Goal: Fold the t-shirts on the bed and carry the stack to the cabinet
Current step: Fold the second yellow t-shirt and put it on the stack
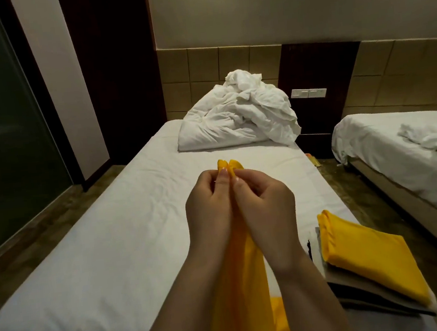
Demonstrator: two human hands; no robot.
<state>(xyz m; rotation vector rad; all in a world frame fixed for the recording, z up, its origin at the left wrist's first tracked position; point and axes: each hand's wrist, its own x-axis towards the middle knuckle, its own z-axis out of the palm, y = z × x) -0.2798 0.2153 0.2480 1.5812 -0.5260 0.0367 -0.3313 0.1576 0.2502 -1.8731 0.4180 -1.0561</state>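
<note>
A yellow t-shirt (247,283) hangs between my arms above the white bed (127,229). My left hand (208,209) and my right hand (266,208) are pressed side by side, both pinching its top edge, which pokes out above the fingertips. The cloth drops down past my wrists to the frame's bottom edge. At the bed's near right corner lies a stack of folded shirts (370,262): a folded yellow one on top, with grey and dark ones under it.
A crumpled white duvet (239,117) is heaped at the head of the bed. A second bed (404,151) stands to the right across a narrow floor gap. A dark door (113,68) and a glass panel (0,129) are on the left.
</note>
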